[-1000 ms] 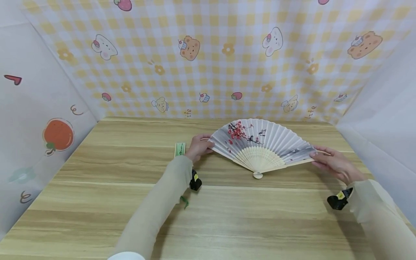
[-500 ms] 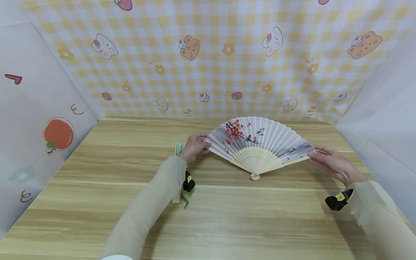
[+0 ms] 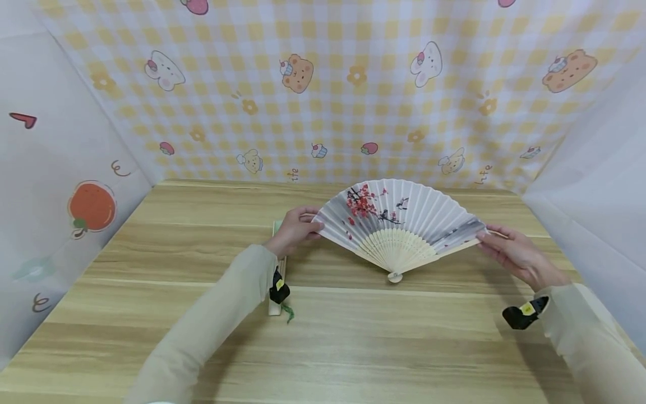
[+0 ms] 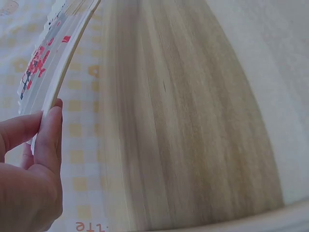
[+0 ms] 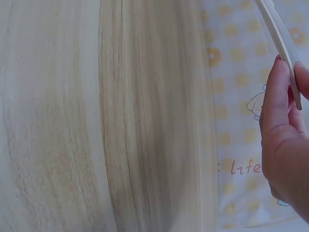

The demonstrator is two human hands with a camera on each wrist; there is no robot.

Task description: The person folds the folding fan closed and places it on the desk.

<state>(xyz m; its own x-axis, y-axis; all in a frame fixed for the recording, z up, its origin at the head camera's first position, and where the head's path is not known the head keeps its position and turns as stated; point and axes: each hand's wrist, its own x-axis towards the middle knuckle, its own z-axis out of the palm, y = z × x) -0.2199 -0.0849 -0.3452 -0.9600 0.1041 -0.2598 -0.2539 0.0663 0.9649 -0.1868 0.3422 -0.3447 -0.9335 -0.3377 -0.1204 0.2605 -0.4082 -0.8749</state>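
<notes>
A folding fan (image 3: 398, 224), spread wide, has pale grey pleats with a red blossom branch and small birds printed on them. Its bare light ribs meet at a pivot at the bottom. My left hand (image 3: 295, 229) pinches the fan's left outer edge between thumb and fingers. At the opposite end my right hand (image 3: 520, 257) pinches the right outer rib. In the left wrist view the thumb and fingers of the left hand (image 4: 36, 159) grip the guard stick, blossoms showing above. The right wrist view has the rib's end between the right hand's (image 5: 285, 125) thumb and fingers.
A narrow pale strip (image 3: 275, 307) with a green top and a green tassel (image 3: 288, 313) lies on the wooden table (image 3: 353, 348), partly under the left wrist. Behind the table hangs a yellow checked cloth (image 3: 333, 112); white cloth walls flank both sides.
The left hand has moved left, drawing the fan's left edge with it, so the fan is spread slightly wider and shifted left. The right hand has moved slightly left.
</notes>
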